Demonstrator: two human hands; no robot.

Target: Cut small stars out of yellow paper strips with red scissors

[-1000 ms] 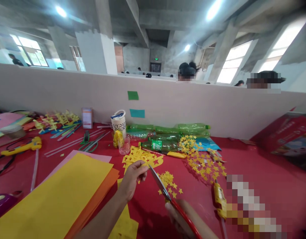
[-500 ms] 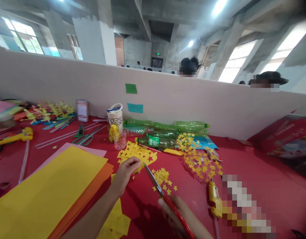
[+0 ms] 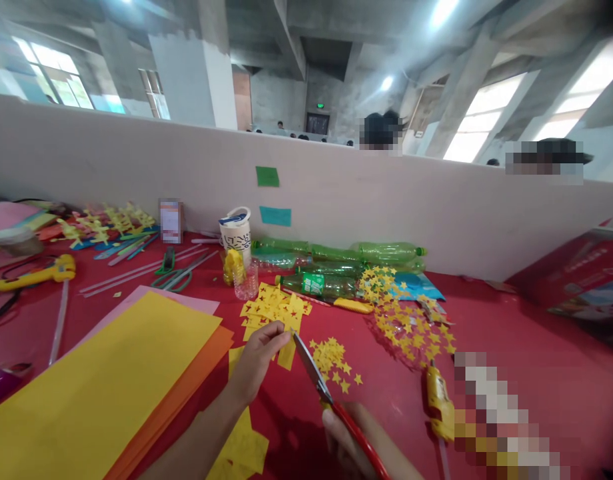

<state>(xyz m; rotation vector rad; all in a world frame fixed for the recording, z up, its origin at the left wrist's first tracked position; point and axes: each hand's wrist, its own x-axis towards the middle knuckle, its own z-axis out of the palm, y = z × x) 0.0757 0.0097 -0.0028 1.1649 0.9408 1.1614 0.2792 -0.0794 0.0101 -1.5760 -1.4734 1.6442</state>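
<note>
My left hand (image 3: pixel 259 353) is pinched at the fingertips on a piece of yellow paper (image 3: pixel 287 355), which hangs below the fingers as a narrow strip. In my right hand (image 3: pixel 354 433) are scissors (image 3: pixel 316 377) with red handles, their blade tips close to the left fingertips. The blades look nearly together. Just right of the blades lies a small pile of yellow paper stars (image 3: pixel 329 355). Behind the left hand are yellow paper scraps (image 3: pixel 266 308) with star-shaped holes. More yellow offcuts (image 3: pixel 244 447) lie under my left forearm.
Yellow sheets (image 3: pixel 126 373) over orange and pink ones fill the left. Green plastic bottles (image 3: pixel 331 287) line the white partition (image 3: pixel 186 153), beside a cup (image 3: pixel 235 233). Star-covered clear plastic (image 3: pixel 411 327) and a yellow glue gun (image 3: pixel 439 403) stand right; another glue gun (image 3: pixel 36 273) lies left.
The view has shifted slightly, so everything sits a little further right. A yellow strip now shows below my left fingertips, where less paper was visible before. The scissors stay near the fingertips.
</note>
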